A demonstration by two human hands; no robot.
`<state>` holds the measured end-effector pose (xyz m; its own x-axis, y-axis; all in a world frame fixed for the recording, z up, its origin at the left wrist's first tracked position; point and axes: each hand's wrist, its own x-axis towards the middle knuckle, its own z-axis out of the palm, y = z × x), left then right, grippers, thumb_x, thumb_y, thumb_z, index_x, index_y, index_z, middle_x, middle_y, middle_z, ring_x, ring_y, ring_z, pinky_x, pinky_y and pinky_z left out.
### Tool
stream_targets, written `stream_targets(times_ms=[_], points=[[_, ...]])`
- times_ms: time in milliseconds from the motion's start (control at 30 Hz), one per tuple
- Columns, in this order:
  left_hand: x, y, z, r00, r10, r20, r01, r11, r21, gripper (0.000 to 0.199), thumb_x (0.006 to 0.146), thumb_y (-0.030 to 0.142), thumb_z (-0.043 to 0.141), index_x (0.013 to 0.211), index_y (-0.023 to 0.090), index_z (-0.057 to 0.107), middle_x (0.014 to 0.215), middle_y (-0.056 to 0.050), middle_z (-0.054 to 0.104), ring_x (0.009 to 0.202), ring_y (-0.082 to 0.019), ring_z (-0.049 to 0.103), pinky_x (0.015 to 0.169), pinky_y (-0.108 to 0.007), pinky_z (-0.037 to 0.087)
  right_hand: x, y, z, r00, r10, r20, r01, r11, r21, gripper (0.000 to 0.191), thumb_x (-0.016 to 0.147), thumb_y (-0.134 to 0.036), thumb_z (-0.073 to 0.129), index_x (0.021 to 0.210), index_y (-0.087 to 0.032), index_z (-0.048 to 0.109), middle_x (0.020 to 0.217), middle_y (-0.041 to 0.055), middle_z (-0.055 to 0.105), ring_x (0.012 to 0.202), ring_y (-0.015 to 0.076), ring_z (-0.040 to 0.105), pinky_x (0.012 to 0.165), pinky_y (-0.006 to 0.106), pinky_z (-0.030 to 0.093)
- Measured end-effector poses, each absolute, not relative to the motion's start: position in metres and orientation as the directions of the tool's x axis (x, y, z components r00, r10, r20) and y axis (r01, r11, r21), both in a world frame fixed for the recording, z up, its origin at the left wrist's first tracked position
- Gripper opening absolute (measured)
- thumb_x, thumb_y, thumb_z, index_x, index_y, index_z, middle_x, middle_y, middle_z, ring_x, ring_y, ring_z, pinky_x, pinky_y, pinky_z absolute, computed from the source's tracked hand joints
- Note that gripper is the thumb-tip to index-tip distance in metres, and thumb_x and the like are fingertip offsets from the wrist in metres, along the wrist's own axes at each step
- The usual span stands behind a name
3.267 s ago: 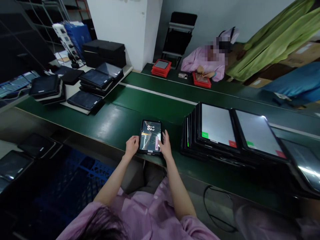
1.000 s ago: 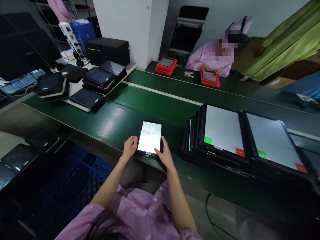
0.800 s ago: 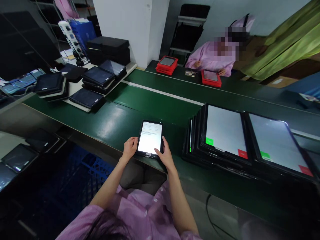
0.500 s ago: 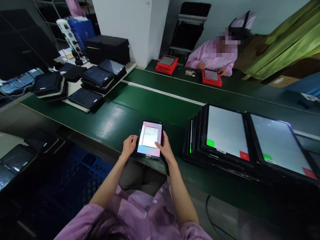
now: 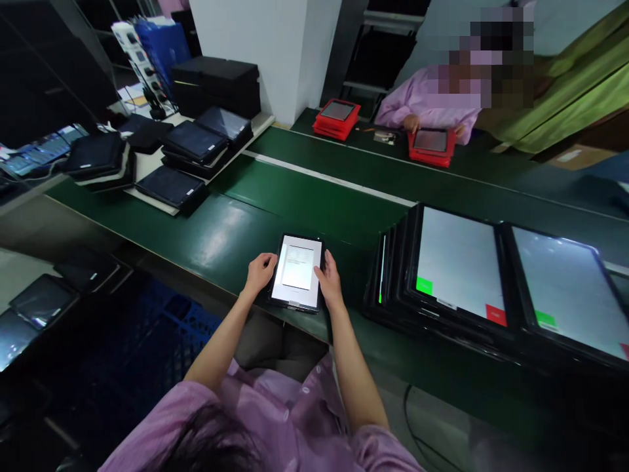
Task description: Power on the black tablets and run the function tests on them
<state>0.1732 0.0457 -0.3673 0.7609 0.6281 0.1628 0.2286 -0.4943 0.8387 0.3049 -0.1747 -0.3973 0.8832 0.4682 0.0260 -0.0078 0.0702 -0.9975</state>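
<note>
A tablet (image 5: 297, 272) with a lit, mostly white screen lies at the near edge of the green table (image 5: 221, 229). My right hand (image 5: 329, 278) grips its right side, fingers along the edge and thumb at the screen's right border. At the tablet's left edge is my left hand (image 5: 260, 272), its fingers curled together; whether they pinch anything is too small to tell.
Stacked tablets with grey screens (image 5: 459, 262) stand on the right, another such tablet (image 5: 570, 288) beside them. Dark tablets (image 5: 194, 141) are piled at the left. Across the table, a person in pink (image 5: 422, 98) handles a red-cased tablet (image 5: 431, 147).
The tablet's screen has turned from pink and blue around a white panel to mostly white. My right thumb has moved from over the screen to its right border. The view has shifted slightly.
</note>
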Motion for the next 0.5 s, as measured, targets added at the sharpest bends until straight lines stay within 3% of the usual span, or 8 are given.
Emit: stream_targets(times_ms=[167,500], points=[[0.168,0.043,-0.37,0.762,0.594,0.259,0.142,-0.543,0.828,0.036,0.112,0.033,0.053,0.099,0.023,0.085,0.12,-0.01,0.084,0.113,-0.025,0.079,0.105,-0.037,0.06,0.306,-0.176,-0.403,0.882,0.469,0.046,0.02,0.061,-0.998,0.102,0.092,-0.068,0.079,0.175,-0.027,0.037,0.184,0.0115,0.035,0.172,0.0316,0.033,0.143,0.056,0.026],[0.166,0.043,-0.372,0.761,0.574,0.302,0.112,-0.575,0.81,0.03,0.109,0.029,0.058,0.101,0.022,0.086,0.118,-0.009,0.084,0.109,-0.024,0.081,0.101,-0.036,0.063,0.307,-0.177,-0.411,0.883,0.463,0.074,0.059,0.047,-0.997,0.1,0.094,-0.069,0.077,0.175,-0.026,0.037,0.183,0.013,0.036,0.171,0.0309,0.035,0.142,0.055,0.028]])
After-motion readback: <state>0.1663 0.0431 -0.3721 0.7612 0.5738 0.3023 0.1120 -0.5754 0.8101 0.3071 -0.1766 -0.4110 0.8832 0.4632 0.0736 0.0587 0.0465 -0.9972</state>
